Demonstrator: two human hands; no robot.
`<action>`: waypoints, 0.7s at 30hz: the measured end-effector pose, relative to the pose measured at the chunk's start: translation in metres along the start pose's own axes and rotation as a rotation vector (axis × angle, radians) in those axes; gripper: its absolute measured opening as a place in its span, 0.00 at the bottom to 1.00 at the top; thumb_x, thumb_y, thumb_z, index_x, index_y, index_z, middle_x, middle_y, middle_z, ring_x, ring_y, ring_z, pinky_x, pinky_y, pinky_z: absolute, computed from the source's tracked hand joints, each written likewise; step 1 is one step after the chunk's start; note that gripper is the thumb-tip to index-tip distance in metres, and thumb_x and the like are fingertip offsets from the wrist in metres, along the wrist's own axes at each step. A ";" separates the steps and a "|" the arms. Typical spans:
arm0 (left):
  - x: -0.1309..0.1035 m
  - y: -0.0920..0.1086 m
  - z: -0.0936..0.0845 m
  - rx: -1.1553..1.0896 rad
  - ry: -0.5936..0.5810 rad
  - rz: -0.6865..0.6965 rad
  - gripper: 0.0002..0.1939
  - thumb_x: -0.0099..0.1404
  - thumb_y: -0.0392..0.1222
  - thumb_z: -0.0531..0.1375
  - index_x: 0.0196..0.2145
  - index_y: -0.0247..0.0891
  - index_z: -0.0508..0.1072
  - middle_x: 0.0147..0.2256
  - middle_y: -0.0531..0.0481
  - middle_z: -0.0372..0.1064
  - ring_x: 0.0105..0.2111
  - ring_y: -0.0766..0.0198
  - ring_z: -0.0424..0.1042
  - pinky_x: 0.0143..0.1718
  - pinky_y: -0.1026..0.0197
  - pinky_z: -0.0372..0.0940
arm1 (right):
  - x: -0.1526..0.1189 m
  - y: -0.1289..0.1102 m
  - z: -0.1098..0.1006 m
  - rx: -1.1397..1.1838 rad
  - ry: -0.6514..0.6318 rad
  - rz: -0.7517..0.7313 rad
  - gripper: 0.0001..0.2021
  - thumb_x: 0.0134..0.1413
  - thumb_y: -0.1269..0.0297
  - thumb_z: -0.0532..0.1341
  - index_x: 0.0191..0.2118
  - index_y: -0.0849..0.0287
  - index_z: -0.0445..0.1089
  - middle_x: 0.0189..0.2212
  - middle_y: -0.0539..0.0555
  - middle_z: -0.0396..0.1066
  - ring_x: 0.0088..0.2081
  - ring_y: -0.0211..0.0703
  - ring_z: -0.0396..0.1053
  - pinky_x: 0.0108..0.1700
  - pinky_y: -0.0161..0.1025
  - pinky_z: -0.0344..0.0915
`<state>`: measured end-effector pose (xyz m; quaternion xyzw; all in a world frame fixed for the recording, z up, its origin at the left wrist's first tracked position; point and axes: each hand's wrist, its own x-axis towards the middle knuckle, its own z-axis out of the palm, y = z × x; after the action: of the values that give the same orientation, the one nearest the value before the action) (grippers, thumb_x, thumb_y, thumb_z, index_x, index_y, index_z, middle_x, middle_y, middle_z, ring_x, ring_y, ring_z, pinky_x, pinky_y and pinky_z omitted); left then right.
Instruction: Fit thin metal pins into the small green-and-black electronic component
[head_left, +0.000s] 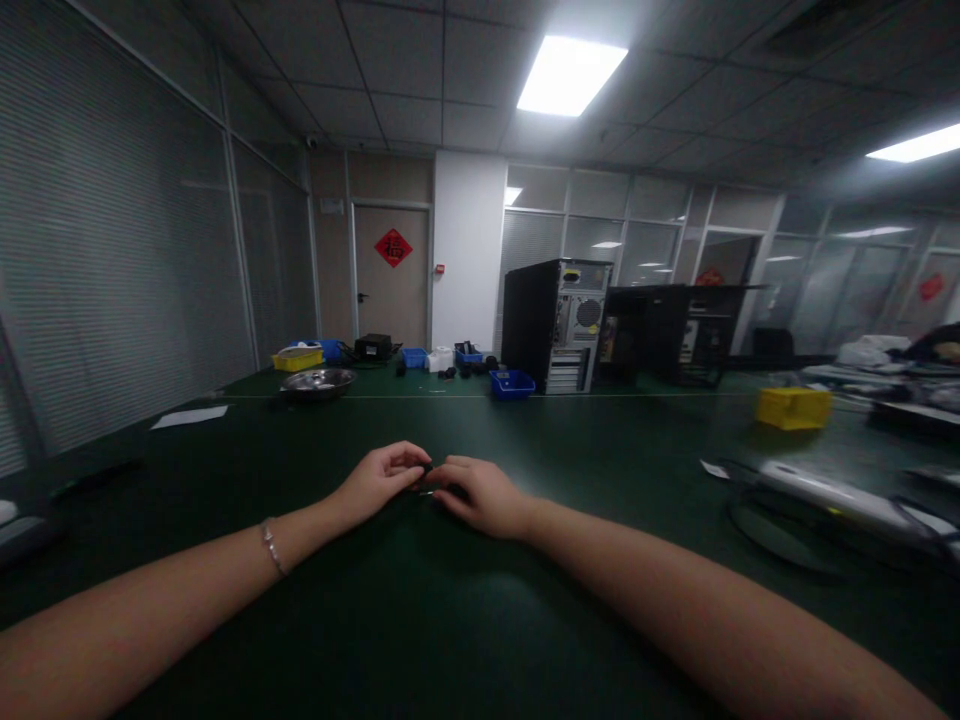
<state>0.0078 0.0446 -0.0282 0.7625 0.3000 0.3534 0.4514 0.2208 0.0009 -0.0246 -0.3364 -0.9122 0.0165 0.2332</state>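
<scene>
Dark piece [428,467], pinched
It is gripped by the left hand [386,480] (a bracelet [272,546] is worn); at three o'clock, the right hand [484,495] is curled, its hold cannot be told.

On the surface [420,620]: small object [428,467] between left hand [386,478] and right hand [484,495]; behind, bowl [316,384] to the left, computer tower [556,325] to the right; basket [793,408] farther right.

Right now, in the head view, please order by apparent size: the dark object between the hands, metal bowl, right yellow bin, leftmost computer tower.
1. Leftmost computer tower
2. Right yellow bin
3. Metal bowl, similarly wide but flatter
4. Dark object, apparently partly hidden
</scene>
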 end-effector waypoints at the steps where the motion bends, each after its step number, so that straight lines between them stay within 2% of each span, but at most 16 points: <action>1: 0.000 0.002 0.000 0.030 0.020 0.011 0.13 0.59 0.42 0.61 0.41 0.35 0.71 0.37 0.48 0.72 0.39 0.59 0.72 0.43 0.56 0.66 | 0.000 0.000 0.000 -0.006 0.003 0.000 0.12 0.60 0.66 0.56 0.49 0.58 0.67 0.39 0.54 0.69 0.40 0.41 0.68 0.41 0.35 0.63; 4: -0.001 0.005 0.000 0.097 0.049 0.026 0.13 0.59 0.42 0.60 0.41 0.35 0.73 0.39 0.46 0.73 0.41 0.57 0.71 0.45 0.55 0.64 | 0.000 0.000 0.000 -0.007 0.002 0.003 0.13 0.60 0.66 0.56 0.50 0.58 0.66 0.39 0.54 0.70 0.40 0.41 0.68 0.41 0.36 0.63; 9: 0.000 0.002 -0.002 0.114 0.032 0.033 0.16 0.59 0.43 0.60 0.45 0.36 0.73 0.41 0.46 0.73 0.41 0.57 0.71 0.44 0.56 0.64 | 0.000 -0.003 -0.002 0.011 0.002 0.005 0.13 0.60 0.66 0.56 0.50 0.58 0.66 0.40 0.55 0.70 0.40 0.42 0.68 0.41 0.35 0.63; 16: -0.001 -0.002 -0.001 0.079 0.065 -0.074 0.22 0.56 0.45 0.63 0.48 0.35 0.70 0.34 0.48 0.72 0.30 0.63 0.70 0.30 0.63 0.62 | 0.000 0.001 0.001 0.014 0.003 0.005 0.13 0.60 0.66 0.56 0.50 0.57 0.66 0.39 0.53 0.69 0.40 0.41 0.67 0.41 0.36 0.63; 21: 0.001 -0.006 -0.002 0.004 0.059 -0.092 0.16 0.58 0.48 0.62 0.40 0.34 0.70 0.29 0.53 0.69 0.23 0.68 0.64 0.24 0.65 0.59 | 0.000 0.001 0.001 0.018 0.010 0.010 0.13 0.60 0.66 0.56 0.50 0.57 0.65 0.39 0.53 0.69 0.39 0.40 0.67 0.41 0.35 0.63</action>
<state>0.0065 0.0489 -0.0324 0.7381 0.3486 0.3541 0.4564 0.2208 0.0014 -0.0259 -0.3388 -0.9093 0.0241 0.2405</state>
